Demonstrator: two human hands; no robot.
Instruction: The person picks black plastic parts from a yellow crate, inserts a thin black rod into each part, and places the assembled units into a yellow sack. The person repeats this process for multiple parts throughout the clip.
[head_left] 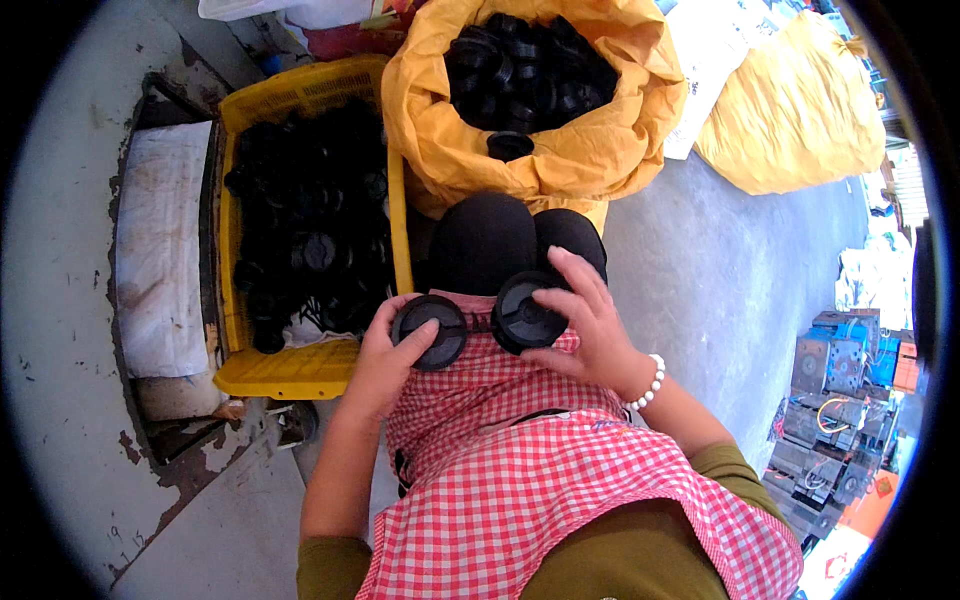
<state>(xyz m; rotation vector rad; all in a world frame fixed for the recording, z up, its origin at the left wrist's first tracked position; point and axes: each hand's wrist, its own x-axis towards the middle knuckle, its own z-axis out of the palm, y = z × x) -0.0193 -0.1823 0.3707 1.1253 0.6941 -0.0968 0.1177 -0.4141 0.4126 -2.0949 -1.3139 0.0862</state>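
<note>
My left hand (385, 352) grips a black round plastic cap (447, 350), its thumb lying across the flat face. Just to the right, my right hand (598, 338) holds another black round plastic cap (527, 312) by its rim, with the fingers curled around the far side and the thumb beneath. Both caps are held over my lap, above the red checked apron (500, 385). A small dark ridged bit shows in the narrow gap between them; whether it joins them I cannot tell. My knees (483, 240) in black trousers are just beyond.
At the left, a yellow plastic crate (397, 225) holds many black parts. Ahead stands an orange-yellow sack (425, 120), open and full of similar black pieces. Another yellow sack (790, 110) lies at the far right. Metal machine blocks (835, 400) stand at right; a grey metal panel (70, 300) flanks the left.
</note>
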